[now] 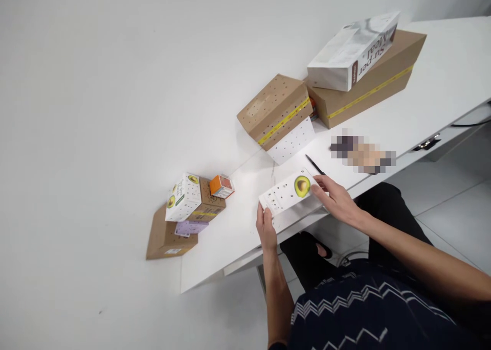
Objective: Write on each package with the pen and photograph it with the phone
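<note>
A flat white box with an avocado picture and black dots (290, 192) lies at the front edge of the white table (422, 110). My left hand (265, 226) grips its near left end. My right hand (334, 196) rests on its right end, fingers over the top. A thin black pen (315, 165) lies on the table just behind the box.
A brown dotted box with yellow tape (276, 112) sits behind. A large brown box (368, 87) bearing a white carton (353, 48) stands at the back right. Stacked at the left are a white avocado box (183, 196), a small orange box (221, 185) and brown boxes (169, 237).
</note>
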{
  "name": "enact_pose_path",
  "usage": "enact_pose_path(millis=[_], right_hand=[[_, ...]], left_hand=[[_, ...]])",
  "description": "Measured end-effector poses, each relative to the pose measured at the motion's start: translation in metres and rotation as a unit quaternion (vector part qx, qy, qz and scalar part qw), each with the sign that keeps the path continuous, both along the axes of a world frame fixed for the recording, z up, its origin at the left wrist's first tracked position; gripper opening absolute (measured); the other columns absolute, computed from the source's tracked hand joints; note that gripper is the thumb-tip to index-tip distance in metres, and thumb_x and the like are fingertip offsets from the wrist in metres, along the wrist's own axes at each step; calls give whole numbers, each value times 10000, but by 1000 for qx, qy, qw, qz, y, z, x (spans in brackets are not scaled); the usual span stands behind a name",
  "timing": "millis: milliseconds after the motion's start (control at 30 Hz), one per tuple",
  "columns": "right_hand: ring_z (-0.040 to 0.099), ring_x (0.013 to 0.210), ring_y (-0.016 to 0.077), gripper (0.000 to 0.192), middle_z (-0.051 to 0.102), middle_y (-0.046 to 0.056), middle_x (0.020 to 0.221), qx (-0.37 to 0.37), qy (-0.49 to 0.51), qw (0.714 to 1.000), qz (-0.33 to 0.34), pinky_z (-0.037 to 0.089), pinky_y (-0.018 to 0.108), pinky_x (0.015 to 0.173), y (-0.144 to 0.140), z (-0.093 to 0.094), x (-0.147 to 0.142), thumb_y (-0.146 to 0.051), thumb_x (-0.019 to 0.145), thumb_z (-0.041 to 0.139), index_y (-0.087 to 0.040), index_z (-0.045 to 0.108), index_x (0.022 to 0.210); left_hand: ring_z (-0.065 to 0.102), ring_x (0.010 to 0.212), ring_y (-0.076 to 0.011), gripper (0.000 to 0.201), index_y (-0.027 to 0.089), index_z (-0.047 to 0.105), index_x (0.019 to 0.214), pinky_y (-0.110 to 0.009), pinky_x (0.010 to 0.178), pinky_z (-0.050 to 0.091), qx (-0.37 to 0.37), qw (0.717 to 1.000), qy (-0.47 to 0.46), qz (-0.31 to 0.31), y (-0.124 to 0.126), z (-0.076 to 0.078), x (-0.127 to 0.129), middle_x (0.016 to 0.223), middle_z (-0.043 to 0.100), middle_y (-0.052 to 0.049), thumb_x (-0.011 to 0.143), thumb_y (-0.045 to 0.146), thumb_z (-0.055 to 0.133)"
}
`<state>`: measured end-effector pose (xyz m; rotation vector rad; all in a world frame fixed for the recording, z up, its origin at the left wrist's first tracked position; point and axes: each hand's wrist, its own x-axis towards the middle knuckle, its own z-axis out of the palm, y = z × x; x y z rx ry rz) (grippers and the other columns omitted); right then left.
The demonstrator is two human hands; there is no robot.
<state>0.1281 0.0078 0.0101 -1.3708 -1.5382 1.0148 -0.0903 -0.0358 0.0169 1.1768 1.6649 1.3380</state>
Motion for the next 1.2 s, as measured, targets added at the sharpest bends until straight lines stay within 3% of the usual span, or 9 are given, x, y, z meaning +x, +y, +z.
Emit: enact_pose_path(millis=[133,300,567,733,867,933,1067,1133,1200], right_hand=[[622,1048,274,403,654,83,1189,11,56,998,0,519,442,852,2,-17,-2,-498,918,401,-233,537,1188],[583,1140,272,418,570,104,1335,20,51,998,7,491,457,927,-3,-34,0,-421,912,411,-218,505,1266],[589,1099,266,381,601,127,1189,88,-42,995,8,486,431,945,-10,-60,13,-250,853,405,-182,611,1165],[638,830,248,389,613,138,1021,27,-163,985,-47,513,398,788,29,-47,32,-301,885,416,-143,586,1196],[594,982,312,472,592,189,1086,-21,-302,953,-11,475,397,799,73,-27,20,-370,893,471,-122,491,1294],[577,1030,336,460,571,219,1143,-51,-338,939,15,462,404,793,89,-23,10,-313,906,447,-129,469,1328],[608,998,329,469,593,232,1137,-81,-327,941,46,452,410,792,103,-26,6,-138,876,398,-147,517,1330],[625,961,293,420,639,187,1075,-75,-315,945,57,457,379,803,104,-28,16,-149,861,419,-158,602,1239],[642,853,240,353,681,124,917,-74,-220,972,36,473,336,767,103,-27,29,-186,862,409,-155,668,1098]], left_hand=[[462,1315,-255,636,212,439,1402,-358,1088,387,66,998,10,-5,-9,-10,4,1413,506,-104,858,518,558],[491,1286,-267,667,172,394,1384,-390,1061,417,64,998,-6,13,-22,-29,11,1389,499,-167,841,507,589],[513,1251,-257,564,189,484,1196,-386,1066,405,50,994,20,95,-25,-44,26,1309,528,-169,827,610,550],[529,1234,-246,528,186,472,1202,-367,1050,423,56,995,13,82,-24,-49,30,1284,543,-163,839,555,576],[549,1203,-248,521,168,478,1223,-366,988,473,68,994,26,78,-25,-51,31,1278,548,-160,859,531,563],[557,1184,-241,485,167,481,1233,-366,956,494,75,994,41,75,-26,-53,29,1267,554,-154,881,494,549],[552,1168,-221,339,178,543,1175,-379,943,502,121,978,144,85,-22,-50,20,1235,560,-135,911,390,527],[563,1134,-215,240,174,596,1089,-393,941,498,167,955,230,81,-18,-42,17,1171,587,-126,910,321,531],[586,1060,-206,155,173,629,1006,-400,919,499,217,925,307,58,-12,-31,19,1069,626,-109,896,242,544]])
